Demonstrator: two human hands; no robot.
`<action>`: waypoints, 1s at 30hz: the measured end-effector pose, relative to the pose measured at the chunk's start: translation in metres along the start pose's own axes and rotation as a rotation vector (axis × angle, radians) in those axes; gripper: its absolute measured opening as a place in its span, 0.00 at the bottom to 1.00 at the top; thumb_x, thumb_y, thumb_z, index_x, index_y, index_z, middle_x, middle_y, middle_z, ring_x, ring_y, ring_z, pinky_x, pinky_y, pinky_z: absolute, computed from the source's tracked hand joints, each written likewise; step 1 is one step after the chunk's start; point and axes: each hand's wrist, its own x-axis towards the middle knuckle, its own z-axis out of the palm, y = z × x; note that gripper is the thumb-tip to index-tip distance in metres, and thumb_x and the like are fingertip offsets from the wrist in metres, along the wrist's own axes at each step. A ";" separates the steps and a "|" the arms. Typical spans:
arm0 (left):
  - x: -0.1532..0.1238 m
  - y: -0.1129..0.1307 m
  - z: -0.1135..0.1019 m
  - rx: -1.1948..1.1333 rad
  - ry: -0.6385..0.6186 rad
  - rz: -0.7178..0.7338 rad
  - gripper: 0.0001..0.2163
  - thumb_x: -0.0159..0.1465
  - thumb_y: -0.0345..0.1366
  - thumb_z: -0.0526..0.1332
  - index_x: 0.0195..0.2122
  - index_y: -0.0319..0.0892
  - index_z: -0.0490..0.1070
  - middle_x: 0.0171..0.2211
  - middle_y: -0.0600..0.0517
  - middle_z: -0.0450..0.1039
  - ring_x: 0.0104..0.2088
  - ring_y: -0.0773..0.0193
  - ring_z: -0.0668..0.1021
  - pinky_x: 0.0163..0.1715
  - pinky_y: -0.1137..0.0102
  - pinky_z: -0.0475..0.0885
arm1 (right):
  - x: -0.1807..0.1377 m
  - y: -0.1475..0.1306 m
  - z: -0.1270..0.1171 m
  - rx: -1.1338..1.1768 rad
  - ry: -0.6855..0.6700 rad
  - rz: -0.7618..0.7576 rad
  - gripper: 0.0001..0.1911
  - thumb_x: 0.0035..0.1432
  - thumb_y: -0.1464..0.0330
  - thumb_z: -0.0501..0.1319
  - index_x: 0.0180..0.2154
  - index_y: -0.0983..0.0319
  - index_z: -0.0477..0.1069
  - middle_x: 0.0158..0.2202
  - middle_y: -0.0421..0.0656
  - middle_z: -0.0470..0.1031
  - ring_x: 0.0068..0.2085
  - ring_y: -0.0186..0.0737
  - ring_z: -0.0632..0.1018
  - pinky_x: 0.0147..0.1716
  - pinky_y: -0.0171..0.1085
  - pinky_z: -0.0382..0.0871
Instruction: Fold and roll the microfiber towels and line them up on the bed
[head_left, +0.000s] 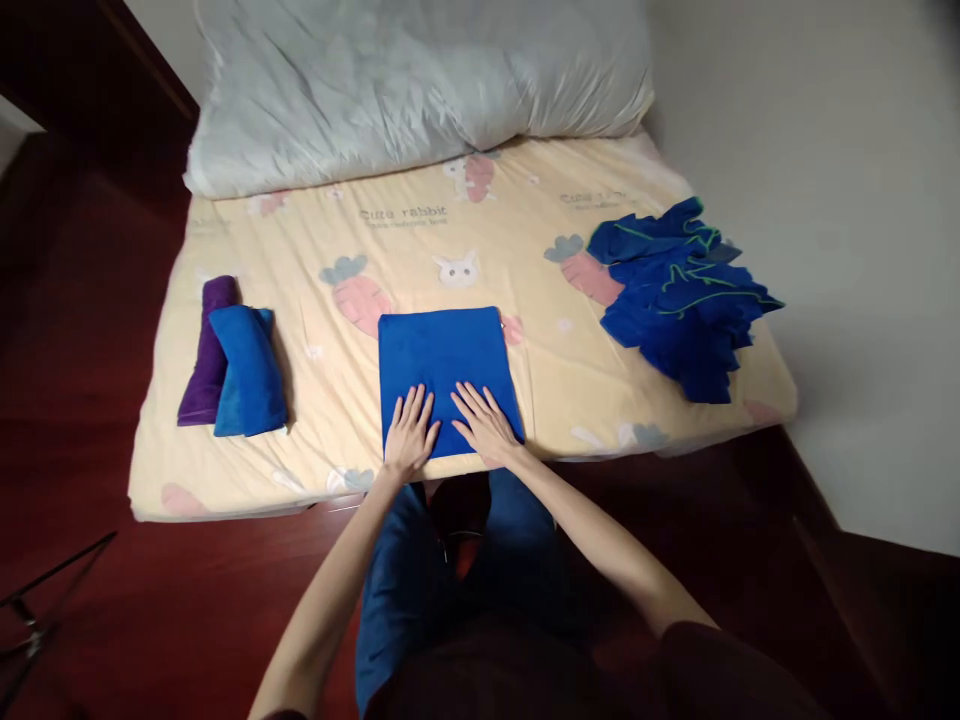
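Observation:
A square blue cloth [442,350] lies spread flat near the front edge of the bed, straight before me. My left hand [409,432] rests palm down on its lower left part, fingers stretched out. On the lower right part lies my right hand [484,425], also flat with its fingers apart. Neither hand grips anything. To the left, a rolled purple cloth [206,360] lies beside folded blue cloths [255,370] that partly overlap it. A crumpled heap of blue cloths [675,300], some with green edging, sits on the right.
The mattress has a yellow sheet [330,390] printed with rabbits and carrots. Across its far side lies a bulky pale grey quilt [427,90]. A wall [847,250] stands at the right, and part of a dark metal stand [34,635] shows at lower left.

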 end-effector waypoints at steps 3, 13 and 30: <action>-0.055 0.000 0.001 0.019 0.021 -0.090 0.28 0.74 0.43 0.45 0.74 0.42 0.51 0.75 0.45 0.44 0.75 0.54 0.46 0.74 0.50 0.47 | -0.043 0.005 0.004 -0.011 0.037 0.122 0.32 0.73 0.59 0.49 0.73 0.58 0.49 0.75 0.42 0.47 0.75 0.44 0.49 0.75 0.52 0.42; -0.187 -0.001 0.000 -0.247 0.105 -0.296 0.26 0.70 0.40 0.47 0.68 0.41 0.62 0.71 0.42 0.58 0.72 0.55 0.58 0.69 0.53 0.61 | -0.120 0.012 0.022 0.102 0.326 0.302 0.28 0.69 0.63 0.50 0.67 0.61 0.64 0.72 0.50 0.58 0.73 0.48 0.59 0.70 0.52 0.58; -0.111 -0.013 -0.018 -1.074 0.209 -0.904 0.17 0.68 0.43 0.62 0.53 0.38 0.70 0.41 0.43 0.81 0.37 0.60 0.84 0.37 0.66 0.81 | -0.100 0.042 0.017 0.634 0.387 0.735 0.10 0.54 0.63 0.63 0.35 0.61 0.79 0.35 0.47 0.83 0.39 0.48 0.84 0.45 0.43 0.78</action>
